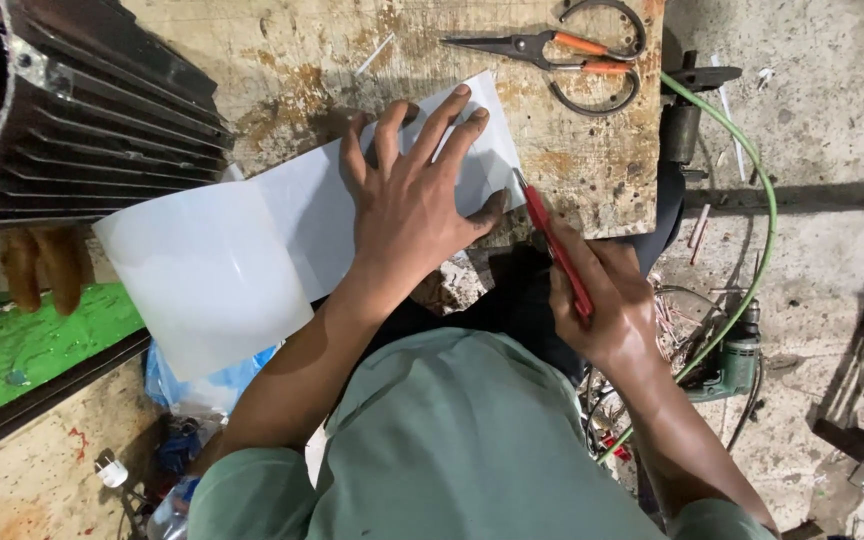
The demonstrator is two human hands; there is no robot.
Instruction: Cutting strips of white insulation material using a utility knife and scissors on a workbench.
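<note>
White sheet (252,240) lying across the stained wooden board (352,50), one end curling off the board's near-left edge. Left hand (417,195) pressed flat on the sheet's far end, fingers spread, gripping nothing. Right hand (602,305) just beside the board's near-right corner, clenched around a red-handled tool (555,245), tip touching the sheet's right edge. Orange-handled scissors (562,50) resting at the board's far-right end, well apart from the sheet. Dark finned motor housing (92,110) left of the board. Green hose (752,190) and green power drill (732,365) on the floor right of the board.
</note>
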